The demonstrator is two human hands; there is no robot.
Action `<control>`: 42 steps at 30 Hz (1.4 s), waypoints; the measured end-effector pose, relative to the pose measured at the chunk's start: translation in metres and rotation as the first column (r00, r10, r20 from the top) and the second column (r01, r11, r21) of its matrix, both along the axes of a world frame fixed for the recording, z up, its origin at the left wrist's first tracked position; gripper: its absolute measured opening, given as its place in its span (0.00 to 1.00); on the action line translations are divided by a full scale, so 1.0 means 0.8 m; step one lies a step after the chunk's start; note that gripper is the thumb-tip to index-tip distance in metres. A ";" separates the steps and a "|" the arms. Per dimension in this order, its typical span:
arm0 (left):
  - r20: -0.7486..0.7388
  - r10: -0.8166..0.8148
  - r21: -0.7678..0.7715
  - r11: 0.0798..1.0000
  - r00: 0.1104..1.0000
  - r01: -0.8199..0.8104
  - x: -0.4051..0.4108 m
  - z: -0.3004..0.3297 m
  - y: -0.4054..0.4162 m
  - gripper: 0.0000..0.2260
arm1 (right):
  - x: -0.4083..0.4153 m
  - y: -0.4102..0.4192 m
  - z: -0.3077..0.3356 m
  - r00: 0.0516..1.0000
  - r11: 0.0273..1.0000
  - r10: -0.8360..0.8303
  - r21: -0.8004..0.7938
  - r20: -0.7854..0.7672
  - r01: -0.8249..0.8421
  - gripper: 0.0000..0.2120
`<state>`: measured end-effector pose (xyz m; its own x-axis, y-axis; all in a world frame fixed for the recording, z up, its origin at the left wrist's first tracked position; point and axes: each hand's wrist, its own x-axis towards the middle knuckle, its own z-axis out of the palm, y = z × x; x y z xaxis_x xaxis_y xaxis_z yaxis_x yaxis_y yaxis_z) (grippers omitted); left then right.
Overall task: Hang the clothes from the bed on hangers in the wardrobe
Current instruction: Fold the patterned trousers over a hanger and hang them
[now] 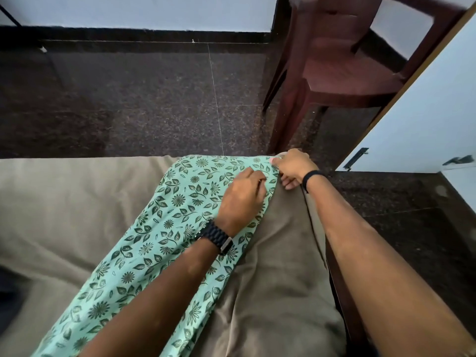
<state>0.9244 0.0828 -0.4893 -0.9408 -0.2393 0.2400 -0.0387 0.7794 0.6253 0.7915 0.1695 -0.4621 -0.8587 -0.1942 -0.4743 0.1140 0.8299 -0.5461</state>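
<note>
1. The green garment (180,202) lay on the bed (64,202), its end at the edge;
2. left hand (240,199) pinched the fabric; right hand (293,166) gripped that end;
3. a slackened grip could drop it floorward.

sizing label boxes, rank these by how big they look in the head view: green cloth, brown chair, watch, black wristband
1. green cloth and brown chair, too alike to rank; the chair stands farther off and is cropped
2. watch
3. black wristband
</note>
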 end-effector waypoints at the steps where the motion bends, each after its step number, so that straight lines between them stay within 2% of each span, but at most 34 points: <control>1: -0.002 0.033 -0.060 0.998 0.999 -0.033 0.001 -0.003 -0.008 0.10 | 0.000 -0.002 -0.001 1.000 1.000 0.004 -0.008 0.018 -0.003 0.09; 3: 0.011 0.067 -0.150 0.987 0.998 -0.064 0.002 -0.010 -0.022 0.12 | 0.001 -0.008 -0.002 0.996 0.989 -0.051 -0.135 0.068 0.060 0.06; 4: 0.009 0.065 -0.156 0.986 0.998 -0.063 0.003 -0.012 -0.026 0.12 | 0.001 -0.011 -0.003 0.984 0.951 -0.112 -0.273 0.140 0.147 0.05; 6: -0.022 0.067 -0.130 0.989 0.998 -0.069 0.006 -0.016 -0.027 0.12 | 0.003 -0.017 -0.001 0.893 0.744 -0.184 -0.535 0.411 0.399 0.06; 8: -0.065 0.103 -0.053 0.993 0.993 -0.106 0.012 -0.022 -0.025 0.13 | 0.003 -0.020 -0.004 0.757 0.533 -0.131 -0.598 0.641 0.598 0.05; 9: -0.090 0.124 -0.014 0.992 0.988 -0.126 0.016 -0.025 -0.024 0.13 | 0.002 -0.021 -0.005 0.712 0.492 -0.098 -0.588 0.696 0.642 0.08; 13: -0.113 0.152 -0.011 0.988 0.982 -0.154 0.023 -0.032 -0.018 0.19 | -0.017 -0.023 -0.007 0.683 0.568 -0.019 -0.554 0.730 0.609 0.22; 15: -0.091 0.152 -0.032 0.987 0.984 -0.155 0.025 -0.034 -0.015 0.22 | -0.023 -0.030 -0.006 0.689 0.630 -0.002 -0.534 0.725 0.564 0.19; 17: -0.086 0.174 -0.035 0.984 0.981 -0.177 0.024 -0.036 -0.016 0.22 | -0.030 -0.042 -0.009 0.719 0.643 -0.025 -0.540 0.694 0.544 0.08; 18: -0.079 0.181 -0.046 0.982 0.980 -0.185 0.023 -0.036 -0.016 0.21 | -0.033 -0.048 -0.011 0.731 0.618 -0.031 -0.562 0.682 0.550 0.03; 20: -0.047 0.172 -0.112 0.978 0.984 -0.176 0.022 -0.039 -0.016 0.22 | -0.040 -0.058 -0.013 0.752 0.591 -0.089 -0.573 0.653 0.567 0.10; 25: 0.026 0.139 -0.256 0.958 0.990 -0.128 0.020 -0.047 -0.017 0.25 | -0.055 -0.069 -0.002 0.786 0.544 -0.134 -0.618 0.603 0.567 0.11; 29: 0.043 0.116 -0.274 0.957 0.992 -0.100 0.016 -0.052 -0.019 0.24 | -0.065 -0.072 0.014 0.810 0.273 -0.206 -0.763 0.549 0.586 0.13; 30: 0.059 0.107 -0.278 0.957 0.993 -0.087 0.016 -0.053 -0.020 0.25 | -0.067 -0.068 0.019 0.814 0.249 -0.193 -0.775 0.548 0.581 0.12; 32: 0.087 0.089 -0.293 0.954 0.992 -0.059 0.015 -0.055 -0.021 0.26 | -0.065 -0.058 0.041 0.821 0.301 -0.143 -0.766 0.553 0.568 0.06; 33: 0.103 0.084 -0.294 0.954 0.991 -0.050 0.014 -0.057 -0.022 0.26 | -0.061 -0.051 0.051 0.812 0.337 -0.129 -0.745 0.570 0.576 0.06; 35: 0.119 0.085 -0.264 0.963 0.989 -0.051 0.009 -0.052 -0.023 0.27 | -0.052 -0.040 0.067 0.797 0.380 -0.142 -0.711 0.587 0.591 0.08; 38: 0.164 0.115 -0.084 0.991 0.980 -0.102 -0.012 -0.026 -0.027 0.23 | -0.040 -0.035 0.083 0.774 0.326 -0.212 -0.704 0.596 0.631 0.18; 40: 0.188 0.118 0.039 0.991 0.975 -0.128 -0.028 -0.002 -0.036 0.13 | -0.030 -0.031 0.095 0.787 0.310 -0.196 -0.724 0.585 0.616 0.16; 42: 0.219 0.079 0.085 0.991 0.972 -0.100 -0.042 0.010 -0.042 0.10 | -0.012 -0.030 0.113 0.804 0.334 -0.106 -0.741 0.584 0.583 0.08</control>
<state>0.8911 0.0491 -0.4814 -0.9416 -0.3367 0.0068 -0.2471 0.7045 0.6653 0.7816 0.1457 -0.3715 -0.7486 -0.4177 -0.5149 0.6388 -0.2461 -0.7290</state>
